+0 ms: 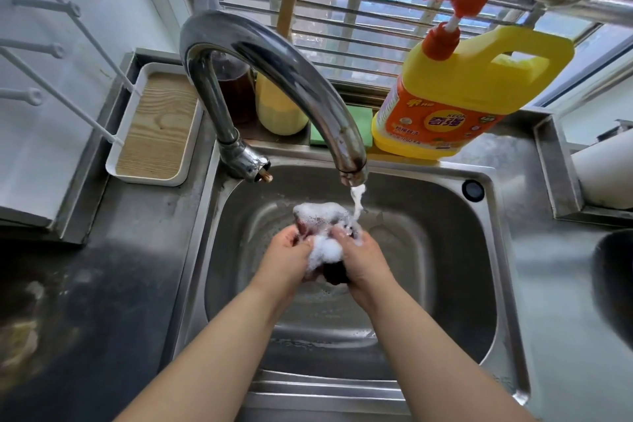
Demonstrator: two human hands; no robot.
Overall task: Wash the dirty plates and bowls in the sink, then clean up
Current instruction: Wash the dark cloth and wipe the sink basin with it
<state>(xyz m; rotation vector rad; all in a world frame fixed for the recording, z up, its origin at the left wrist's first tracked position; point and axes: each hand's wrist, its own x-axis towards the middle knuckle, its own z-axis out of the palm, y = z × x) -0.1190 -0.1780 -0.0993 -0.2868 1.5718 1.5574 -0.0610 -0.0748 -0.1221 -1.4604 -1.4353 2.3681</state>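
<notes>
Gripping a foam-covered dishcloth (320, 236) over the middle of a stainless steel sink (455, 271), a person is working with both hands at the centre of the frame. The left hand (286, 259) is curling its fingers round the cloth's left edge, thumb pressing on top, while the right hand (364, 259) is clamping the right side, its fingertips sinking into white suds. The dark, reddish cloth is bunching up between the two palms, its upper part rising above the fingers toward the top of the frame, its lower end poking out below the right thumb. A thin stream of water (358, 199) is running from the curved chrome tap (274, 79) and landing on the cloth just above the right hand's fingers. Soapy droplets are lying on the basin floor beneath the wrists.

Along the back ledge, a yellow pump bottle of dish detergent (462, 96) is standing in the upper right, beside a green sponge (363, 127), a pale yellow bottle (277, 110) and a dark brown bottle (236, 92) partly hidden behind the tap. A white tray with a wood-grain base (157, 123) is sitting at the left of the frame.
</notes>
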